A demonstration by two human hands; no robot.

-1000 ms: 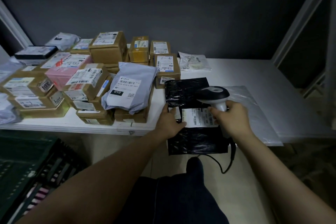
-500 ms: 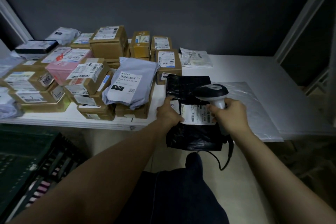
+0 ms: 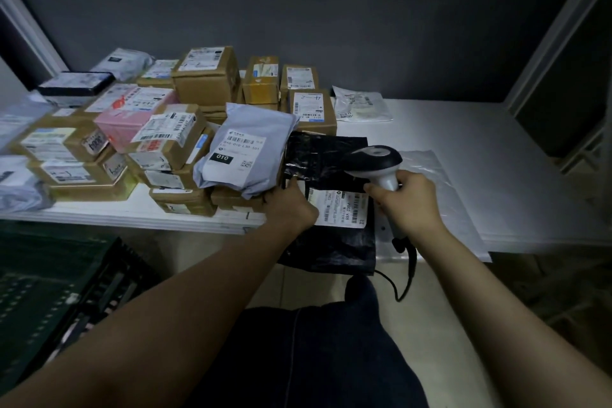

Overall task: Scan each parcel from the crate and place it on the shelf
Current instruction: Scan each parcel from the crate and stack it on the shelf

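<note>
Parcel (image 3: 326, 159) slid further onto shelf (image 3: 496, 142), scanner (image 3: 374, 159) gripped

My one camera sits on my head, facing forward and down — close above my left hand (image 3: 292, 206) and right hand (image 3: 411, 204), shelf (image 3: 490, 149) beyond.

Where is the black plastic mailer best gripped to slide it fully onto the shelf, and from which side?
Probably pinch the black plastic mailer at its left edge beside the white label, from the left, where the left hand holds it. It is flat and limp, its near end overhangs the shelf edge, and the right hand grips the scanner.
</note>
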